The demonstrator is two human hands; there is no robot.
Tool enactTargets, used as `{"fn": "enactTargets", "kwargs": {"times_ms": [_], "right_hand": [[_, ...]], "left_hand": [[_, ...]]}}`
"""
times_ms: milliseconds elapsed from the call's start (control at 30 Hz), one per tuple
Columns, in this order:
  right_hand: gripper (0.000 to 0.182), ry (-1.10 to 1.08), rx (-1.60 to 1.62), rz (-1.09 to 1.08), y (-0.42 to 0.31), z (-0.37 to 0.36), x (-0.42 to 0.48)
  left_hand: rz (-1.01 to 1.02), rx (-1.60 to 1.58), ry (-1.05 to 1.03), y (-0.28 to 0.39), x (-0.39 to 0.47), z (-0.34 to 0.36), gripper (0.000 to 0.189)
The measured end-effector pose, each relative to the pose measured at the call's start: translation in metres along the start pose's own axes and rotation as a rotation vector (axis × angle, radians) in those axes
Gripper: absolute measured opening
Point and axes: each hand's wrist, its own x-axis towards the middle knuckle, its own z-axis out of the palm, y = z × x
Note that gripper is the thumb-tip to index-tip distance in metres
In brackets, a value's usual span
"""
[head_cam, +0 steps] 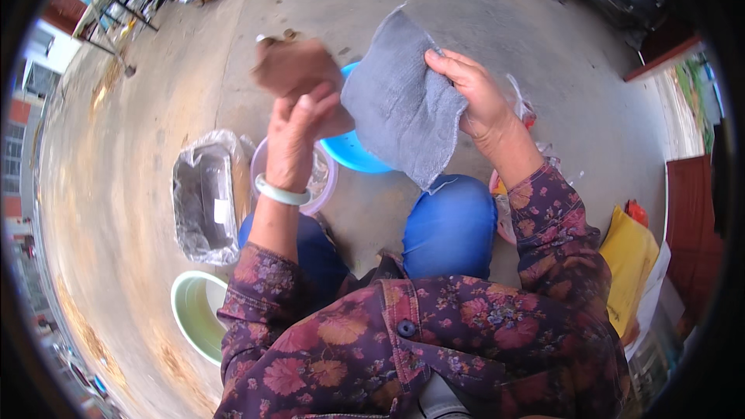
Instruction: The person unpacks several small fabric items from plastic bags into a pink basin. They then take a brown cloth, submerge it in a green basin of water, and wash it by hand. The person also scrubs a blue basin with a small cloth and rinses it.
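Observation:
A grey cloth [404,99] hangs spread in the air, its right edge pinched between the thumb and fingers of my right hand [471,90]. My left hand [300,134], blurred and wearing a pale bangle on the wrist, is at a brown cloth [305,75] just left of the grey one. The two cloths meet or overlap in the view. Whether my left fingers grip the brown cloth cannot be made out. Beneath the cloths, a blue plastic basin [358,154] stands on the floor, partly covered. A purple-rimmed tub [330,186] is behind my left wrist.
Left of my knees are a plastic-lined box [204,203] and a pale green tub [198,317]. A yellow bag [628,267] lies at the right. A pink container [505,221] sits beside my right knee. A table [105,3] with metal legs stands at the upper left.

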Motion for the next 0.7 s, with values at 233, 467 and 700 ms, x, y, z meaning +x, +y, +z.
{"fn": "enactTargets", "kwargs": {"times_ms": [233,467,700], "right_hand": [[0.038,-0.063,-0.028,0.053,0.023,0.017,0.028],[0.079,-0.159,0.233,-0.071,0.033,0.023,-0.001],[0.047,-0.043,-0.391,-0.152,0.046,0.045,-0.018]], "left_hand": [[-0.047,-0.061,-0.067,0.002,-0.002,0.004,0.041],[-0.034,-0.247,0.064,0.011,0.0,-0.004,0.037],[0.048,-0.238,0.055,0.005,-0.001,0.0,0.034]]}}
